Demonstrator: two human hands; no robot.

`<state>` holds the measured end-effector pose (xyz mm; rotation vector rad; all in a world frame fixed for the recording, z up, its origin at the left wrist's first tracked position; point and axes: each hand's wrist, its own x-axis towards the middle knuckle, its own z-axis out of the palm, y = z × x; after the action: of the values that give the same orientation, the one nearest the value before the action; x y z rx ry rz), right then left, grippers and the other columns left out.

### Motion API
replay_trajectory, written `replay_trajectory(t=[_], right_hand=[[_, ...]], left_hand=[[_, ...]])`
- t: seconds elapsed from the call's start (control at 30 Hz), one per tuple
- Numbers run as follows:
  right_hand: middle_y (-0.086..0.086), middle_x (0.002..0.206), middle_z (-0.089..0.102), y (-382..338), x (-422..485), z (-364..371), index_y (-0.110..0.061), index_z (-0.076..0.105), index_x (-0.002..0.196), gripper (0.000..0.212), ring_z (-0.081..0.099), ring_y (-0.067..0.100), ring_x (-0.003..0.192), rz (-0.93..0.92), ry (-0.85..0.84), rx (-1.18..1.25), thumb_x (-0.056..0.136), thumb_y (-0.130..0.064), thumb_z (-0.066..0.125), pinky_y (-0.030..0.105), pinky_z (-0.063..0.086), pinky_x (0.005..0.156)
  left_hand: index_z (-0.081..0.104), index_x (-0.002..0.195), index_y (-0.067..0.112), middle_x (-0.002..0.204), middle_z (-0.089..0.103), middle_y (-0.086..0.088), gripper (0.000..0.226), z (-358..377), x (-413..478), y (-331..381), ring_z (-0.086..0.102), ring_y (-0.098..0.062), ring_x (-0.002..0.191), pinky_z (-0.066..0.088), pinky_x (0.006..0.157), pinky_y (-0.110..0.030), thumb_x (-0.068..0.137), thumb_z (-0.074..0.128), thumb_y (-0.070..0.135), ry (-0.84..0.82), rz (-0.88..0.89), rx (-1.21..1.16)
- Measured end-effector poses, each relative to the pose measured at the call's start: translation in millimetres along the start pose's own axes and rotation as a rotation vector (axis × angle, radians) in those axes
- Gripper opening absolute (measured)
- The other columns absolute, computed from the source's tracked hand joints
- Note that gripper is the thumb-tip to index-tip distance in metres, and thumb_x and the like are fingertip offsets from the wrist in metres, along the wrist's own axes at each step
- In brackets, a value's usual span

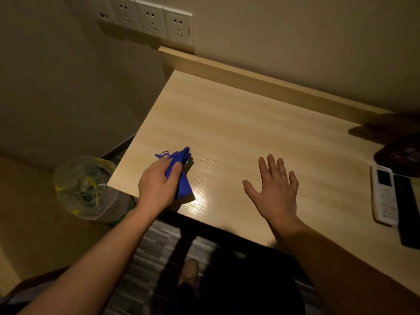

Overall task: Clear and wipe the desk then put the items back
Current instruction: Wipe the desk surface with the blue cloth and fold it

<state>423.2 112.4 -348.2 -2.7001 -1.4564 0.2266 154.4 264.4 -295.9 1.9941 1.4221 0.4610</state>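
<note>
A light wooden desk [238, 123] fills the middle of the view. My left hand [156, 185] is closed on a bunched blue cloth [181, 169] and rests near the desk's front left corner. My right hand [276, 192] hovers or lies flat over the desk's front middle, fingers spread, holding nothing. At the right edge lie a white remote [384, 194] and a black remote [406, 210] side by side, with a dark reddish item [402, 155] behind them.
A bin lined with a clear plastic bag [85, 187] stands on the floor left of the desk. Wall sockets [150, 19] sit above the desk's back left corner. A raised wooden ledge [250, 76] runs along the wall. My shoe [189, 271] shows below.
</note>
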Motion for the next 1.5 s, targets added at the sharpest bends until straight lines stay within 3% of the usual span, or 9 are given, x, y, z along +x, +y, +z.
replay_trajectory(t=[0.2,0.37,0.43,0.5,0.6,0.73,1.03,1.3,1.5], right_hand=[[-0.005,0.174,0.010,1.7,1.2,1.0,-0.034,0.018,0.164,0.087,0.000,0.018,0.161,-0.004,0.010,0.017,0.092,-0.084,0.018,0.053,0.008,0.126],[-0.010,0.172,-0.005,6.9,9.5,1.8,-0.039,0.005,0.164,0.093,-0.008,0.015,0.159,-0.027,-0.090,0.034,0.087,-0.090,0.006,0.048,0.000,0.124],[-0.010,0.172,0.006,6.6,7.0,3.2,-0.038,0.016,0.164,0.090,0.003,0.017,0.160,-0.020,-0.035,0.086,0.089,-0.088,0.014,0.047,0.005,0.124],[-0.003,0.170,0.023,5.9,3.7,6.2,-0.033,0.033,0.161,0.087,0.018,0.021,0.159,-0.032,0.076,0.123,0.091,-0.084,0.029,0.049,0.014,0.122],[0.000,0.168,0.031,7.0,5.6,9.3,-0.032,0.037,0.158,0.087,0.026,0.024,0.156,-0.030,0.121,0.098,0.088,-0.084,0.039,0.053,0.023,0.118],[-0.007,0.171,0.022,8.8,8.7,9.8,-0.036,0.025,0.161,0.090,0.018,0.022,0.158,-0.015,0.060,0.077,0.086,-0.086,0.034,0.054,0.020,0.120],[-0.008,0.172,0.018,8.6,5.1,10.4,-0.035,0.026,0.161,0.089,0.012,0.019,0.160,-0.019,0.062,0.073,0.086,-0.079,0.044,0.053,0.016,0.121],[-0.005,0.174,0.010,4.9,6.5,7.2,-0.036,0.019,0.163,0.091,0.002,0.018,0.160,-0.010,0.034,0.071,0.088,-0.088,0.016,0.050,0.000,0.124],[-0.006,0.174,0.008,2.6,4.1,6.2,-0.036,0.018,0.164,0.089,-0.003,0.017,0.160,0.009,0.021,0.087,0.089,-0.084,0.024,0.051,0.000,0.125]], left_hand=[[0.070,0.133,0.009,0.135,0.070,-0.013,0.045,26.6,115.5,76.7,0.060,-0.034,0.126,0.045,0.105,-0.046,0.110,0.045,0.039,-0.013,0.317,0.164],[0.070,0.129,0.011,0.129,0.071,-0.013,0.047,67.2,205.2,99.6,0.062,-0.033,0.119,0.044,0.105,-0.047,0.110,0.041,0.042,-0.029,0.448,0.353],[0.068,0.130,0.012,0.135,0.068,-0.012,0.051,82.5,230.3,101.0,0.059,-0.032,0.124,0.043,0.107,-0.049,0.110,0.035,0.045,-0.054,0.468,0.432],[0.053,0.149,0.016,0.159,0.048,-0.012,0.055,97.0,243.1,96.7,0.041,-0.032,0.147,0.031,0.121,-0.053,0.112,0.029,0.048,-0.127,0.430,0.481],[0.018,0.167,0.026,0.177,0.009,-0.009,0.069,111.7,247.3,87.5,0.003,-0.030,0.163,0.004,0.129,-0.057,0.109,0.017,0.064,-0.207,0.381,0.505],[0.002,0.167,0.037,0.177,-0.006,-0.009,0.088,112.8,254.6,90.2,-0.008,-0.031,0.162,-0.002,0.128,-0.060,0.095,0.016,0.086,-0.261,0.348,0.597],[-0.003,0.168,0.034,0.177,-0.007,-0.012,0.098,108.5,242.8,92.1,-0.009,-0.033,0.162,-0.001,0.129,-0.060,0.091,0.015,0.092,-0.275,0.359,0.649],[-0.001,0.168,0.033,0.177,-0.005,-0.010,0.098,98.3,181.3,67.8,-0.008,-0.031,0.162,-0.001,0.130,-0.057,0.091,0.012,0.092,-0.282,0.362,0.637],[0.001,0.168,0.033,0.177,-0.003,-0.008,0.096,88.5,124.1,42.8,-0.007,-0.028,0.163,0.000,0.130,-0.055,0.092,0.011,0.091,-0.251,0.362,0.614]])
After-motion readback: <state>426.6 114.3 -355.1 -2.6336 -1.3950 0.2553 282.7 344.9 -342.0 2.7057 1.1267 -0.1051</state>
